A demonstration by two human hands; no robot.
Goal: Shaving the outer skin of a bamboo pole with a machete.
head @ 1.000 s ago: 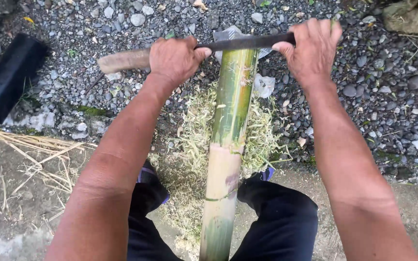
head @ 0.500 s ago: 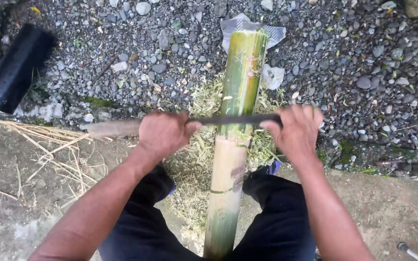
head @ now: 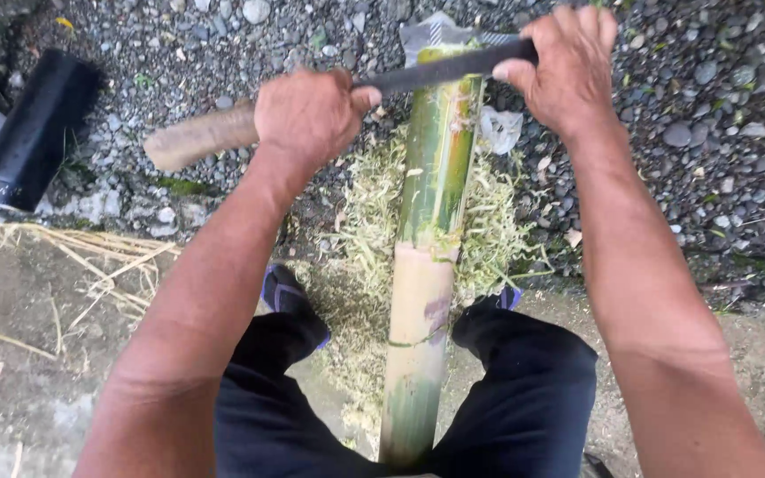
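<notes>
A thick bamboo pole (head: 431,257) runs from between my knees away toward the gravel, green at the far part and scraped pale nearer me. Across its far end lies a long dark knife blade (head: 440,69). My left hand (head: 307,111) is closed around the knife's wooden handle (head: 201,137), left of the pole. My right hand (head: 568,66) grips the blade's far end, right of the pole. Both arms are stretched out.
Green and pale shavings (head: 360,230) lie heaped around the pole. Grey gravel (head: 692,115) covers the far ground. A black tube (head: 33,133) lies at the left, with dry straw (head: 90,257) below it. My dark trousers (head: 524,389) flank the pole.
Both hands have pushed the knife away along the pole, from its middle back to the far green end. Before that they had drawn it toward me.
</notes>
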